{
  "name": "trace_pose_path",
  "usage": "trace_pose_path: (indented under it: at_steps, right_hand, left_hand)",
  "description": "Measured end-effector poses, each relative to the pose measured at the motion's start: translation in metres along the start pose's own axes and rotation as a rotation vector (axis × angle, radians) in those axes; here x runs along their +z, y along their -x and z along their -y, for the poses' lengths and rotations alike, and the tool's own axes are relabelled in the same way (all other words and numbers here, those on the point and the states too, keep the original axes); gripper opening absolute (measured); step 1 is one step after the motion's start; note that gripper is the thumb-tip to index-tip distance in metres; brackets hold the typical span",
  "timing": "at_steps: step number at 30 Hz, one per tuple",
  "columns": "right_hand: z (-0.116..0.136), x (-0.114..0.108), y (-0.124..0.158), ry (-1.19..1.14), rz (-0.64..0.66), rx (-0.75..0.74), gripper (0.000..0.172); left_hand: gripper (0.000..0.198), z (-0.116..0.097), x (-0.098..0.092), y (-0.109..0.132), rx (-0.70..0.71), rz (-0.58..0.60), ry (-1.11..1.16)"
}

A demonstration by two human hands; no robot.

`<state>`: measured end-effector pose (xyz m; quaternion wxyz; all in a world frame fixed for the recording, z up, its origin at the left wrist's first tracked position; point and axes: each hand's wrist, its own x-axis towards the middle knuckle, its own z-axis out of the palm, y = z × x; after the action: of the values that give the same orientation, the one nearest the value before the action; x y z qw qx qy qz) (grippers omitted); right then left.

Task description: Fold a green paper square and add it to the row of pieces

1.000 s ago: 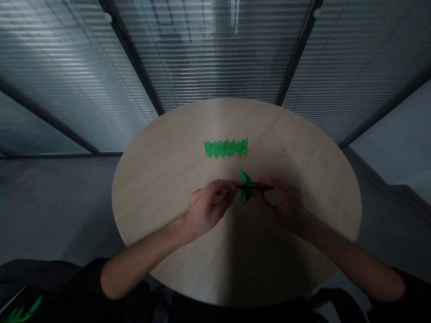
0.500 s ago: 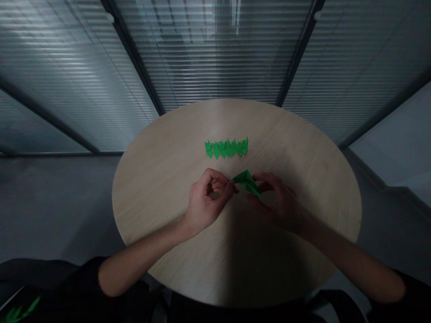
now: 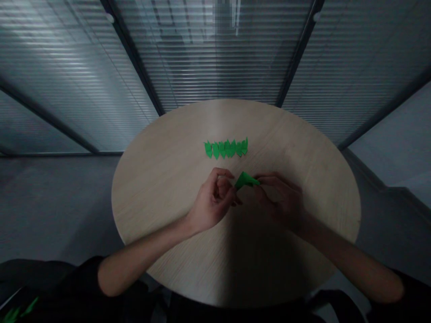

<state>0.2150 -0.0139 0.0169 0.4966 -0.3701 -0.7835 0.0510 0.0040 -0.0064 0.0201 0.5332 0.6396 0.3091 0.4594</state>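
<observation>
A small folded green paper piece [image 3: 245, 180] is pinched between both hands just above the round wooden table [image 3: 161, 179]. My left hand [image 3: 213, 202] curls its fingers and grips the piece's left end. My right hand [image 3: 281, 199] holds the right end with fingertips pressed together. A row of several folded green paper pieces [image 3: 226, 148] lies on the table a little beyond the hands.
Glass walls with horizontal blinds [image 3: 208, 58] stand behind the table. Dark frame posts [image 3: 134, 63] divide the panes. More green paper [image 3: 16, 312] shows at the bottom left corner, beside my dark sleeve. Grey floor surrounds the table.
The green piece has been folded from a wider, standing shape into a smaller flat triangle. Both hands have drawn slightly closer together.
</observation>
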Motion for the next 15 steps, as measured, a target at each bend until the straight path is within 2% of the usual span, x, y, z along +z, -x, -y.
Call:
trace_pose_path:
  at_steps: [4, 8, 11, 15]
  right_hand:
    - [-0.0009, -0.0023, -0.0024, 0.052, -0.005, -0.052, 0.013]
    - [0.0002, -0.0009, -0.0004, 0.149, 0.104, -0.149, 0.011]
    - [0.0032, -0.0011, 0.001, 0.191, 0.162, -0.207, 0.013]
    - [0.0056, -0.0037, 0.0002, 0.192, 0.146, -0.252, 0.019]
  left_hand:
    - [0.034, 0.0019, -0.0021, 0.0037, 0.039, 0.019, -0.325]
    - [0.056, 0.0032, -0.0065, 0.004, 0.207, -0.033, -0.561]
    - [0.04, 0.0048, -0.0088, 0.0016, 0.323, -0.026, -0.616]
    - [0.02, 0.0072, -0.0098, -0.0007, 0.415, 0.004, -0.614]
